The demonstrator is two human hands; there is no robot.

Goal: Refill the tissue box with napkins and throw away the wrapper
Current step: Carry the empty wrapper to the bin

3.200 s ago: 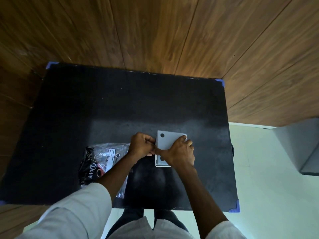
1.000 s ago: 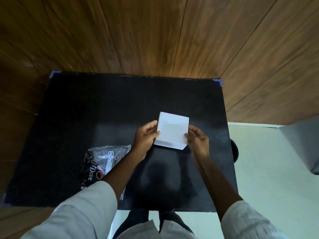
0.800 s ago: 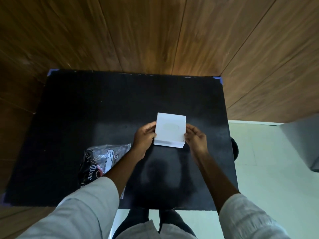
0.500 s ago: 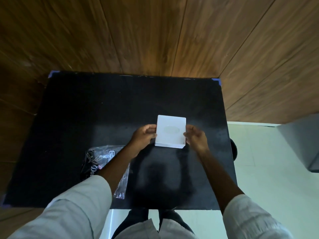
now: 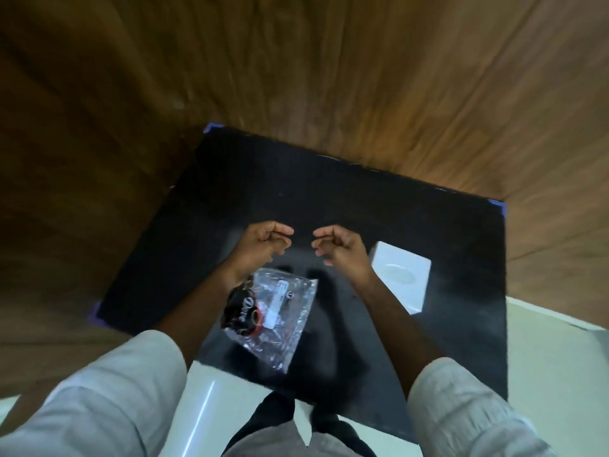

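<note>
Seen from above, a person's left hand (image 5: 262,246) and right hand (image 5: 342,249) are hovering side by side over the middle of a black square table (image 5: 329,199), fingers loosely curled and gripping nothing. The white square tissue box (image 5: 402,275) is sitting upright on the table at three o'clock from the right hand, just beside that wrist. The crinkled clear plastic wrapper with black-and-red print (image 5: 272,316) is lying flat at six o'clock from the left hand, near the table's front edge, partly under the left forearm.
</note>
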